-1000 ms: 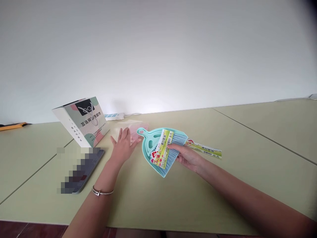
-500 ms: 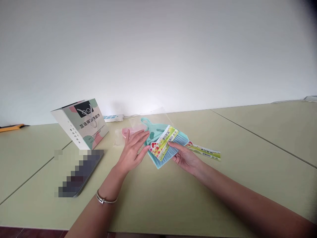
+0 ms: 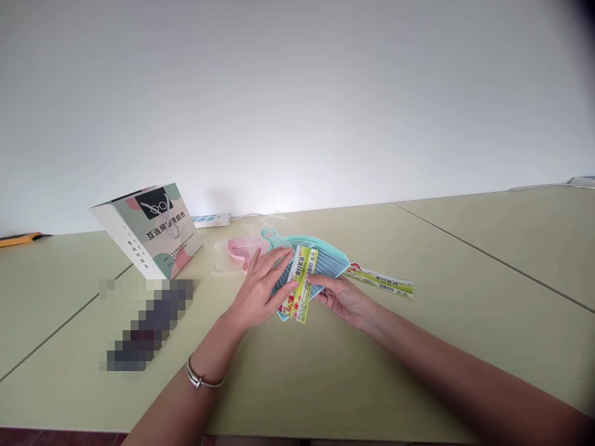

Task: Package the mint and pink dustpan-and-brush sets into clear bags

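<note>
A small teal dustpan-and-brush set (image 3: 332, 260) with blue-grey bristles is tilted above the table. My right hand (image 3: 346, 300) grips its right edge, thumb on top and the other fingers underneath. A yellow-green printed label card (image 3: 303, 272) lies across the bristles. My left hand (image 3: 260, 288) rests against the set's left side with its fingers stretched and apart. Its thumb touches the label, and its fingertips reach over the part near the looped handle (image 3: 272, 236). The left hand partly hides the handle's base and the label's left edge.
Left of the set, a pink dustpan (image 3: 237, 248) lies in clear plastic wrapping. Another label card (image 3: 383, 282) is on the table at right. A paper gift bag (image 3: 158, 229) leans at left, with a pixelated dark flat object (image 3: 149, 328) in front. A white wall stands behind.
The teal set and its label have turned, bringing the label more upright. My left hand has moved right and now touches the label. More of the pink dustpan shows.
</note>
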Tool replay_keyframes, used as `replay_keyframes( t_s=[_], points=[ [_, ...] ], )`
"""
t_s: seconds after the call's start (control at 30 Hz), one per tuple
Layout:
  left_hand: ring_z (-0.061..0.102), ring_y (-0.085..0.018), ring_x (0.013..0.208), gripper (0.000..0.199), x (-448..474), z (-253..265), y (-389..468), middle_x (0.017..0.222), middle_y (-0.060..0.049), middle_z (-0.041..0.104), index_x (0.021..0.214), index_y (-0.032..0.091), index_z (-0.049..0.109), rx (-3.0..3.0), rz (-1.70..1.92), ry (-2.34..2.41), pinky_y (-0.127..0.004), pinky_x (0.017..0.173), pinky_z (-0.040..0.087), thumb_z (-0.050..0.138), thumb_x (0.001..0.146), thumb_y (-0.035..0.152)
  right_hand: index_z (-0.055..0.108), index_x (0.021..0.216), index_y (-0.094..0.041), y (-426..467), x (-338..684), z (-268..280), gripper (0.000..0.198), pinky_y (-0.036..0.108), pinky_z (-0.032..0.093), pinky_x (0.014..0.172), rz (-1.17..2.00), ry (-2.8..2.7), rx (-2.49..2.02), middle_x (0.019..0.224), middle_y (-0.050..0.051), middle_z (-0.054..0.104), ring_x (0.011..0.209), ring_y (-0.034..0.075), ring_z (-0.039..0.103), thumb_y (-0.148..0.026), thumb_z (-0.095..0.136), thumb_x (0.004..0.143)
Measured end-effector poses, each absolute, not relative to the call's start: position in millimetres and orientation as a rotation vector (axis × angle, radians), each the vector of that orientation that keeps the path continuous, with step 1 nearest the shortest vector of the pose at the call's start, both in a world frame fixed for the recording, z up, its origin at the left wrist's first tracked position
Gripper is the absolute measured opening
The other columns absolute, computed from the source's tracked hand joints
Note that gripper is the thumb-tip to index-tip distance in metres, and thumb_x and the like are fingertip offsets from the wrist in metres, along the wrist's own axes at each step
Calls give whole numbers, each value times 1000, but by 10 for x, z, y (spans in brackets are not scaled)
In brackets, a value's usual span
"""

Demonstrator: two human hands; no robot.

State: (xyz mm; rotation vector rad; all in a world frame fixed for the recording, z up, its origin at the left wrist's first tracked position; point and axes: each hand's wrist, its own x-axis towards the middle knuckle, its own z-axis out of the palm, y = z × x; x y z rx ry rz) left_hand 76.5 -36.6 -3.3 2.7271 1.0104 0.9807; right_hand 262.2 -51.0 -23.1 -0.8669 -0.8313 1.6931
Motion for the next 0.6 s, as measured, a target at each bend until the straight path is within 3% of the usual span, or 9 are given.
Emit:
replay_keyframes(
  t_s=[0.17,0.27,0.33,0.43,0.6],
  points=[
    [44,-23,123,41,772,-28,-365,130,-8,52,128,27,49,2654,1076,1059,-47,110,16,46,88,31,68,93,-22,-511,2633,-238,25,21,55,78,1719,-874,-835,102,-1,71,89,13,66,-11,67,70],
    [52,-23,111,25,775,-33,-348,110,-8,61,107,24,60,2584,1267,1134,-43,104,28,49,86,27,68,91,-22,-514,2625,-244,25,22,55,78,1710,-873,-830,98,-2,71,89,13,66,-11,67,69],
    [55,-22,103,16,773,-53,-324,100,-8,61,98,21,58,2528,1353,1215,-40,95,38,50,84,25,68,91,-22,-518,2621,-246,25,23,55,80,1702,-880,-842,98,-2,71,90,14,66,-12,67,69],
    [57,-21,92,25,779,-105,-288,105,-10,56,105,19,48,2481,1308,1394,-37,81,45,53,81,23,67,94,-22,-525,2616,-250,27,26,54,84,1701,-900,-862,106,-1,70,96,15,65,-13,67,68],
    [58,-21,91,49,802,-178,-249,111,-10,54,127,19,36,2653,1112,1608,-38,77,46,46,79,9,66,96,-22,-532,2600,-275,31,30,52,87,1720,-931,-887,110,0,68,102,18,63,-14,68,66]
  ],
)
